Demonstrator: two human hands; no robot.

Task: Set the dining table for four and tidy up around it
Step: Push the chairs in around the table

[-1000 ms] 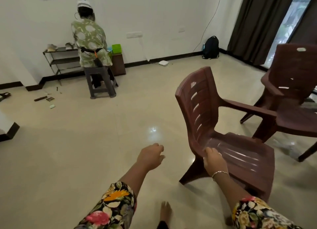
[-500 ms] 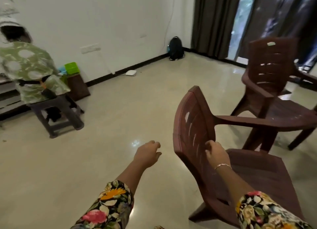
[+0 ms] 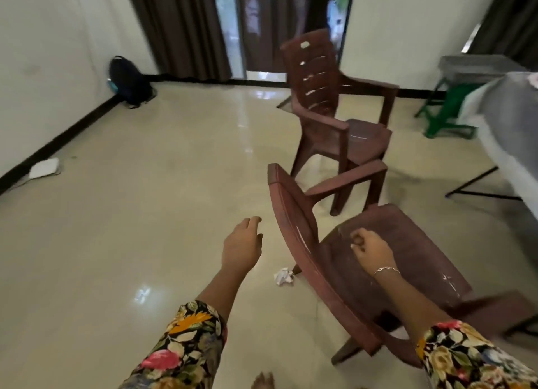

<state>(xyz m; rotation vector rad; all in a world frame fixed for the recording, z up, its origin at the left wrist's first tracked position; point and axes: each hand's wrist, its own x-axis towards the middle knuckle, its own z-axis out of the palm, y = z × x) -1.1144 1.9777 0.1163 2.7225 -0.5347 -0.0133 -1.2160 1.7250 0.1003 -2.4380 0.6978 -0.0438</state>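
A brown plastic armchair (image 3: 387,260) stands close in front of me, its backrest toward my left, and it looks tilted. My right hand (image 3: 369,250), with a thin bracelet on the wrist, has its fingers curled against the inner side of the backrest, just above the seat. My left hand (image 3: 243,243) hovers beside the backrest's outer edge with relaxed fingers and holds nothing. A second matching brown armchair (image 3: 329,103) stands farther back. The dining table (image 3: 509,117), under a grey cloth, reaches in from the right edge.
A crumpled white paper ball (image 3: 283,276) lies on the tiled floor by the near chair's leg. A green stool (image 3: 448,117) stands by the table. A dark backpack (image 3: 128,81) and a white device (image 3: 43,168) sit along the left wall. Dark curtains hang behind.
The view has swung right: the seated person and the shelf have left the frame, and the table and green stool have come in. My right hand stays on the near chair.
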